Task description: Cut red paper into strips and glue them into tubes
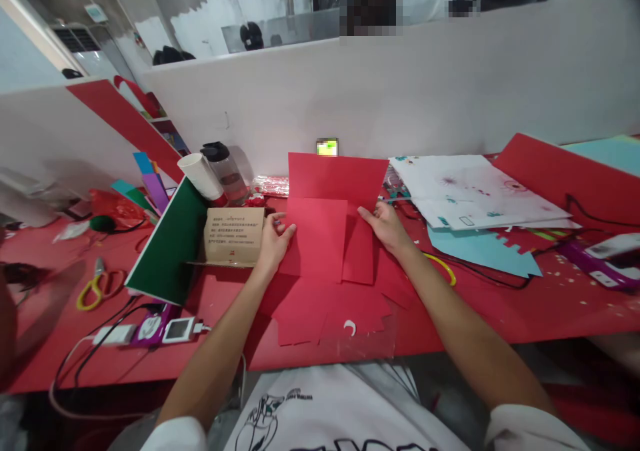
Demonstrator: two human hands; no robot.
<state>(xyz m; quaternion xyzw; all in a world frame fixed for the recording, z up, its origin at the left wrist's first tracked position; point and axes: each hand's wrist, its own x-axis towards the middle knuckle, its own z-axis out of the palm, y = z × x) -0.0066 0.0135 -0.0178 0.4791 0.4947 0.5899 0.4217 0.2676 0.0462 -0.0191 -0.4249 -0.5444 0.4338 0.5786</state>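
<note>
My left hand [274, 239] pinches the left edge of a front sheet of red paper [317, 241]. My right hand [386, 227] has thumb and fingers closed on the right side of the red paper. A taller red sheet [337, 176] stands up behind, and a narrower red piece [360, 254] hangs tilted beside the front one. From this angle I cannot tell whether these are one folded sheet or several. Beneath them, more red paper pieces [303, 321] lie spread on the red table, with a small white crescent-shaped scrap [350, 328] near the front edge.
Left of my hands are a brown cardboard box [234, 234], a green board [165, 247], yellow-handled scissors [95, 287] and a purple power strip [153, 324] with cables. White printed sheets [475, 191] and light-blue paper [485, 251] lie right. A grey partition [450, 91] stands behind.
</note>
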